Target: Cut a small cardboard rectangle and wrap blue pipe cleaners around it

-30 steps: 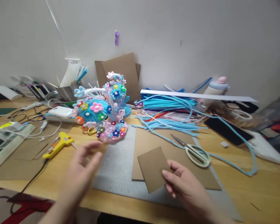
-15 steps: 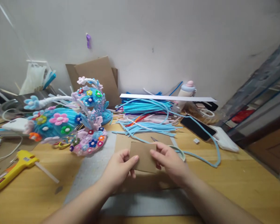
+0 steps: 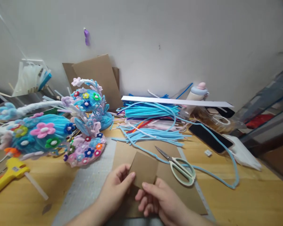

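Between my two hands is a small square piece of brown cardboard (image 3: 145, 169), tilted a little above a larger cardboard sheet (image 3: 188, 201). My left hand (image 3: 118, 185) pinches its left edge, thumb on top. At its lower right corner my right hand (image 3: 158, 197) grips it with the thumb on top, other fingers curled below. To the right, scissors (image 3: 179, 168) with pale green handles lie on the sheet, blades partly spread. A long light-blue pipe cleaner (image 3: 214, 172) loops from the pile past the scissors.
Bundles of pipe cleaners (image 3: 151, 111) lie at the back under a white strip (image 3: 174, 101). Left stand flower-covered blue pipe-cleaner crafts (image 3: 47, 131) and a yellow glue gun (image 3: 14, 169). A phone (image 3: 209, 138) and a bottle (image 3: 198, 94) are on the right.
Both hands have come nearer with the cardboard square, which has turned. My right hand has slid to its lower corner. The scissors, mostly covered before, now show fully. The view has shifted.
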